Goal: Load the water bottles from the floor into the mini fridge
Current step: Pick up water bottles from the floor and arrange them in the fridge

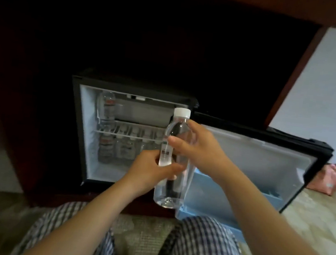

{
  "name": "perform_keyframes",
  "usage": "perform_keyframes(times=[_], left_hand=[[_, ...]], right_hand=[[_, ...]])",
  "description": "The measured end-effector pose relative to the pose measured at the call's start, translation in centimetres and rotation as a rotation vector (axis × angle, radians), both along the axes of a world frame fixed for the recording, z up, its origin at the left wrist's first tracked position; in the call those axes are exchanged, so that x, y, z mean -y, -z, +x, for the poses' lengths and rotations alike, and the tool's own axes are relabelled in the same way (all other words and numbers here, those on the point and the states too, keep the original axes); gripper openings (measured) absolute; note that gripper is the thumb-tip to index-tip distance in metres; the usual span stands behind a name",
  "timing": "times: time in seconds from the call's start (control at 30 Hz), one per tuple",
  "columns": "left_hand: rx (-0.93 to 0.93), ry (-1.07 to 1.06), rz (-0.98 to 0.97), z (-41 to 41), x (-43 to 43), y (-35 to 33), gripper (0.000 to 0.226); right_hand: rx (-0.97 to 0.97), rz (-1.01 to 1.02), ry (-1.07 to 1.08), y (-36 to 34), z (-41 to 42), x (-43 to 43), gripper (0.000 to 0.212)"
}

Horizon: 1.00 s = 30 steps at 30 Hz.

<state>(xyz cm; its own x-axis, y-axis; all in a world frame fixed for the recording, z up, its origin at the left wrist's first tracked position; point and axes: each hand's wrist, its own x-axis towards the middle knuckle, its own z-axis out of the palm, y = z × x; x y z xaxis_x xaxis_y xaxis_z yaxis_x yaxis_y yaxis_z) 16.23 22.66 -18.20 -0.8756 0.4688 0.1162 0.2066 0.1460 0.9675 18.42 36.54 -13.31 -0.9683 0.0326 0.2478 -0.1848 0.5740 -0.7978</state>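
- Water bottle [173, 158], upright before the open mini fridge [81, 128]: right hand [199, 150] grips its upper body, left hand [152, 172] pinches its middle.
- Aim for the lower shelf gap; avoid knocking the stored bottles [117, 148].

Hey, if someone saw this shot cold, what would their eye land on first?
First, the clear, white-capped water bottle held upright at centre, with the left hand gripping its lower middle and the right hand its upper body. Just behind it the mini fridge stands open with stored bottles on and below its wire shelf. Its door is swung wide to the right.
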Motion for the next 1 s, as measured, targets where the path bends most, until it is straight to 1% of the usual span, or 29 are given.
perform_keyframes(times=[0.07, 0.17, 0.27, 0.3, 0.37, 0.43, 0.5, 0.6, 0.7, 0.87, 1.0], left_hand=[[-0.002, -0.034, 0.011, -2.0, 1.3, 0.1, 0.010], [0.020, -0.084, 0.090, -5.0, 2.8, 0.6, 0.007], [0.014, -0.139, 0.134, -8.2, 3.7, 1.5, 0.012], [0.012, -0.154, 0.143, -9.4, 3.9, 1.8, 0.015], [-0.006, -0.186, 0.134, -11.7, 4.4, 2.5, 0.027], [-0.039, -0.214, 0.089, -14.0, 4.8, 3.3, 0.034], [-0.058, -0.227, 0.052, -16.3, 5.1, 4.3, 0.032], [-0.092, -0.256, 0.050, -18.9, 5.6, 5.6, 0.032], [-0.128, -0.343, 0.017, -21.1, 6.2, 6.7, 0.029], [-0.159, -0.398, 0.060, -24.6, 7.3, 8.9, 0.036], [-0.114, -0.426, 0.147, -26.0, 7.0, 10.9, 0.045]], right_hand=[[-0.021, 0.003, -0.011, -0.1, -2.1, 1.5, 0.036], [-0.086, 0.046, -0.025, 0.1, -5.6, 3.6, 0.043], [-0.108, 0.078, -0.013, 0.7, -9.1, 5.2, 0.063], [-0.110, 0.070, -0.002, 1.0, -10.4, 5.6, 0.066], [-0.097, 0.045, 0.006, 2.0, -12.7, 6.2, 0.060], [-0.087, 0.036, 0.012, 3.0, -14.9, 7.0, 0.062], [-0.101, 0.065, 0.027, 4.1, -17.1, 7.8, 0.067], [-0.164, 0.125, 0.008, 5.4, -19.6, 8.8, 0.062], [-0.178, 0.143, -0.007, 6.5, -21.9, 9.6, 0.065], [-0.183, 0.125, -0.069, 8.3, -25.3, 10.9, 0.069], [-0.179, 0.093, -0.088, 9.8, -26.8, 10.9, 0.070]])
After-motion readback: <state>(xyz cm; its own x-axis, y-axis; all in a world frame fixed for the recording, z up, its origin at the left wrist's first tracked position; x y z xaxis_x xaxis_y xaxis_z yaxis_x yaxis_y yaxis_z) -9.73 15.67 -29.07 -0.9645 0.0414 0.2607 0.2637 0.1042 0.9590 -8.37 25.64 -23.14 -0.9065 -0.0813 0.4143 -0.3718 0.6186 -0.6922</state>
